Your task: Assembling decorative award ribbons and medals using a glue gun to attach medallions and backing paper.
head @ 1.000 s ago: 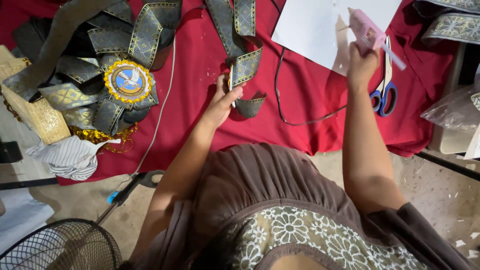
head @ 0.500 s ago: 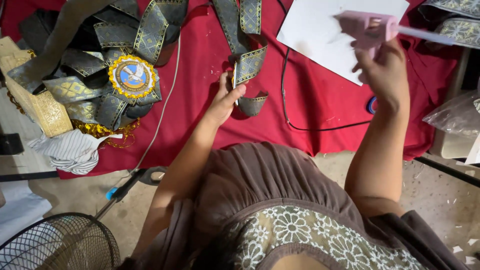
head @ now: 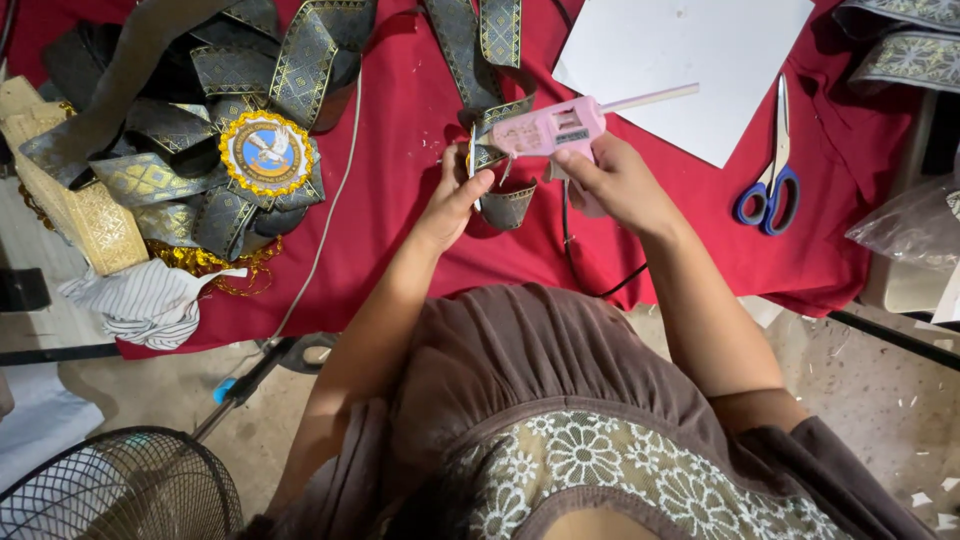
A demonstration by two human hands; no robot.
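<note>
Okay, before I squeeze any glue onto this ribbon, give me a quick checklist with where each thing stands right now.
1. Glue gun gripped in right hand: ok.
2. Nozzle at the ribbon: ok.
3. Left hand holding ribbon fold: ok.
4. Left fingertips away from nozzle: not ok, very close.
5. Glue stick loaded: ok.
6. Gun hot: cannot tell.

I see a red cloth over the table, a dusty grey floor and a black fan.
</note>
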